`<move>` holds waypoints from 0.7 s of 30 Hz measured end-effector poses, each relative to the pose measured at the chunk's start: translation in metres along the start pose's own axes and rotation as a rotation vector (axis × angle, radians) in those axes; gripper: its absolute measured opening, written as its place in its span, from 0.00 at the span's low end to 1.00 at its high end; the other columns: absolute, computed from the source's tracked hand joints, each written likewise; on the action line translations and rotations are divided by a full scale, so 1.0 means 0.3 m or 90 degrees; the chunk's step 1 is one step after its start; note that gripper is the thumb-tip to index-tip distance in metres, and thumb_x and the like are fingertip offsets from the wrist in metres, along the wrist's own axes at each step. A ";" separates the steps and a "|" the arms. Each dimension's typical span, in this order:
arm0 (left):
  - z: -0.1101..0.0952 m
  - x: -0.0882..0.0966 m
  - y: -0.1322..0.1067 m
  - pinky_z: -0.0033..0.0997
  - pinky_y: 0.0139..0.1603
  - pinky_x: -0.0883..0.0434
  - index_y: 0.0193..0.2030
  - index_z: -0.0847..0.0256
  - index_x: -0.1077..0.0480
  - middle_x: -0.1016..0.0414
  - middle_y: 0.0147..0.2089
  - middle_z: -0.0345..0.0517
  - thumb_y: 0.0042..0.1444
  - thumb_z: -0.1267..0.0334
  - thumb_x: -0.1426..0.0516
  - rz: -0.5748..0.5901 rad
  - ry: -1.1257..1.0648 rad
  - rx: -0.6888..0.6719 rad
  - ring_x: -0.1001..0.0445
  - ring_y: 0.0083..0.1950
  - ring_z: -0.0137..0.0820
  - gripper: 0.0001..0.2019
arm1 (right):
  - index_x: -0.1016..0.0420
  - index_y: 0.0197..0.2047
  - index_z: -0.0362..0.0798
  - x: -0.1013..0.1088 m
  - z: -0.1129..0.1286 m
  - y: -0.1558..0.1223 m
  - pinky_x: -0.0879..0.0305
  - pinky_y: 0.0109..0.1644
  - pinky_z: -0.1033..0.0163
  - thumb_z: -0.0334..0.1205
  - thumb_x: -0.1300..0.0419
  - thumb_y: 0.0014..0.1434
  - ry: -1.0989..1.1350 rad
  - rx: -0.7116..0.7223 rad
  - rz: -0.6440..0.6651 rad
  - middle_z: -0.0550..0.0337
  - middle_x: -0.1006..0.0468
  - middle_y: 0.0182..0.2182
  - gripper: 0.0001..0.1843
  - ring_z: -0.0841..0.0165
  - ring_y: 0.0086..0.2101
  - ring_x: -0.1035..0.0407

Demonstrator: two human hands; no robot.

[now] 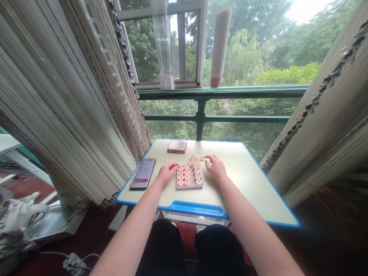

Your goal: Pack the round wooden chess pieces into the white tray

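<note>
A small grey tray (189, 186) lies on the pale table (247, 184) and holds several round wooden chess pieces in rows. My left hand (166, 173) rests curled against the tray's left edge, fingers on its upper left corner. My right hand (215, 166) sits just right of the tray, its fingers pinched toward a loose piece (202, 158). More loose pieces (194, 159) lie in a heap behind the tray.
A phone (143, 174) lies at the table's left edge. A brown box lid (177, 146) sits at the far side. Bamboo blinds hang on both sides, a green railing (224, 92) and window stand ahead. A power strip (73, 263) lies on the floor.
</note>
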State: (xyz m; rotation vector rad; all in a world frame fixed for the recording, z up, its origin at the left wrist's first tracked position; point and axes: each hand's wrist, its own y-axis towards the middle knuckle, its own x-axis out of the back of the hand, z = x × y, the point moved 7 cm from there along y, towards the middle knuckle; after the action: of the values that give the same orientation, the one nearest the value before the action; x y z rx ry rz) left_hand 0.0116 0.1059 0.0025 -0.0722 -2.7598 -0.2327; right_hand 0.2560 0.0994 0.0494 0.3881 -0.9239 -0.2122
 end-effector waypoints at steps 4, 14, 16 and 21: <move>-0.007 -0.005 0.000 0.36 0.49 0.33 0.39 0.61 0.27 0.23 0.41 0.49 0.49 0.57 0.45 -0.002 0.021 -0.003 0.27 0.45 0.36 0.14 | 0.24 0.44 0.52 -0.015 0.000 -0.010 0.46 0.50 0.57 0.34 0.47 0.53 -0.072 0.014 0.010 0.52 0.29 0.40 0.16 0.60 0.43 0.41; -0.015 -0.025 0.068 0.34 0.42 0.33 0.31 0.63 0.27 0.23 0.36 0.49 0.47 0.50 0.44 0.065 -0.029 0.030 0.27 0.38 0.34 0.17 | 0.24 0.44 0.53 -0.068 0.090 0.102 0.43 0.49 0.63 0.32 0.52 0.57 -0.085 0.055 0.107 0.57 0.27 0.42 0.19 0.65 0.45 0.39; -0.034 -0.007 0.116 0.33 0.38 0.32 0.31 0.65 0.28 0.23 0.35 0.51 0.47 0.49 0.46 0.019 -0.067 0.017 0.27 0.34 0.32 0.18 | 0.23 0.43 0.54 -0.094 0.114 0.167 0.43 0.48 0.63 0.33 0.51 0.57 -0.094 0.069 0.141 0.57 0.27 0.44 0.18 0.64 0.45 0.39; -0.058 0.037 0.185 0.29 0.34 0.33 0.33 0.65 0.29 0.23 0.33 0.50 0.51 0.49 0.50 -0.124 -0.148 -0.028 0.28 0.31 0.29 0.20 | 0.20 0.31 0.51 -0.176 0.101 0.263 0.39 0.41 0.63 0.32 0.44 0.50 -0.147 0.059 0.224 0.55 0.23 0.35 0.11 0.62 0.38 0.35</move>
State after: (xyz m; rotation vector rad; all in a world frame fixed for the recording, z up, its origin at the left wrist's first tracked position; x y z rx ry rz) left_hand 0.0120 0.1577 0.0311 0.1697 -2.9941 -0.3568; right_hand 0.2013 0.1821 0.0598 0.2835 -1.2149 0.1121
